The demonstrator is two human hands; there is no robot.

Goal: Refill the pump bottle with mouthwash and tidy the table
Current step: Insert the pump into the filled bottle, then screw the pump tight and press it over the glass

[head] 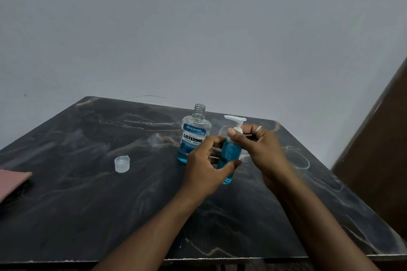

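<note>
A small clear pump bottle point(229, 156) full of blue liquid stands on the dark marble table point(110, 204), its white pump head point(235, 119) on top. My left hand point(206, 169) grips the bottle's body. My right hand point(259, 145) pinches the white pump collar just under the head, thumb in front. Right behind them stands the Listerine mouthwash bottle point(193, 136), uncapped, with blue liquid low in it. Its clear cap point(122, 163) lies upside down on the table to the left.
A pink cloth point(12, 182) lies at the table's left edge. A brown wooden panel point(378, 160) stands to the right of the table. A grey wall runs behind. Faint wet ring marks show on the table at right.
</note>
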